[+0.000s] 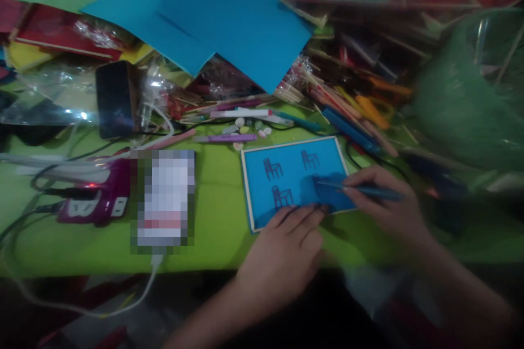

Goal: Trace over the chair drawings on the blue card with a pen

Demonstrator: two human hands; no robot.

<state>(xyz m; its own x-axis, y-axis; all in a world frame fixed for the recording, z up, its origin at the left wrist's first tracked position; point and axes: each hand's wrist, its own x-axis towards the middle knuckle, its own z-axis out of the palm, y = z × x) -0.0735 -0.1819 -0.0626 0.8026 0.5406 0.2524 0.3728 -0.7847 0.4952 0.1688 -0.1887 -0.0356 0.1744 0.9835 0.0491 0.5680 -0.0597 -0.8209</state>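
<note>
A small blue card [290, 177] edged with pale wooden sticks lies on the green tabletop, with several chairs drawn on it in dark lines. My left hand [289, 237] rests with its fingers stretched along the card's near edge. In my right hand [379, 196] is a blue pen [380, 192], pinched between thumb and fingers. The pen's tip points at a dark drawing on the right part of the card, which is partly in shadow. Whether the tip touches the surface I cannot tell.
Left of the card lie a phone with a blurred screen [164, 199] on a white cable and a purple power strip [98, 202]. Behind are pebbles [241, 128], markers [241, 113], a dark phone [115, 99], blue sheets [229, 11], sticks and a green container [458, 98].
</note>
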